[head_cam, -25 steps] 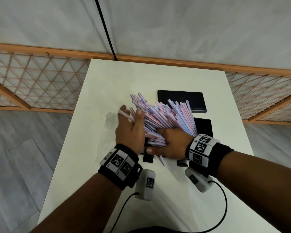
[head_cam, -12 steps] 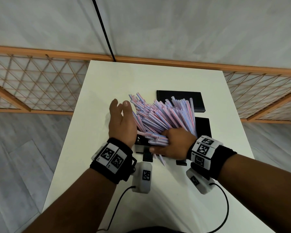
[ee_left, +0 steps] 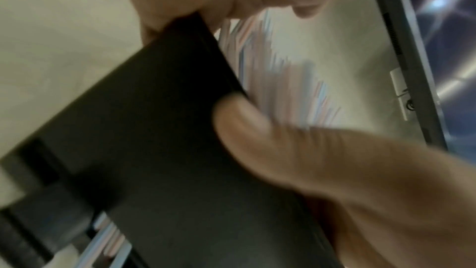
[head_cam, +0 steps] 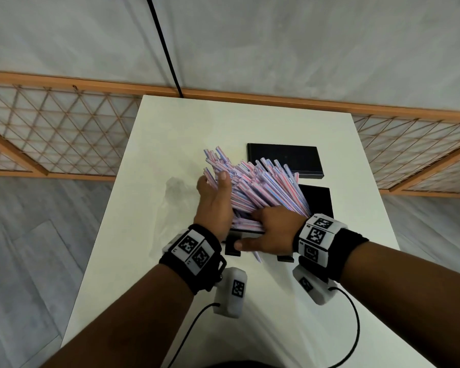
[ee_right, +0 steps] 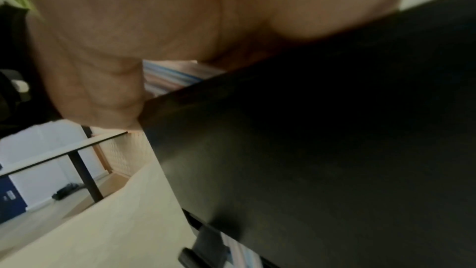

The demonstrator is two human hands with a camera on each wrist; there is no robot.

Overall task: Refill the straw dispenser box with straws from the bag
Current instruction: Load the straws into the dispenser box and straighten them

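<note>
A thick bundle of pink-and-blue striped straws (head_cam: 260, 187) fans up and leftward out of the black dispenser box (head_cam: 318, 201) on the white table (head_cam: 223, 123). My left hand (head_cam: 214, 200) lies flat against the bundle's left side, thumb up beside the straws. My right hand (head_cam: 268, 235) lies on the near ends of the straws, fingers stretched leftward over the box's front. In the left wrist view my thumb touches the box (ee_left: 154, 150) edge with the straws (ee_left: 283, 80) behind. In the right wrist view the palm covers the box (ee_right: 335, 129) rim and straws (ee_right: 170, 76).
The black lid (head_cam: 284, 159) lies flat behind the box. A crumpled clear plastic bag (head_cam: 175, 200) sits on the table left of my left hand. One straw (head_cam: 256, 257) pokes out at the box's front. A wooden lattice fence (head_cam: 64, 134) runs behind the table.
My left hand drew away to the left half a second ago and is now back against the straw bundle. The right hand has stayed on the near ends.
</note>
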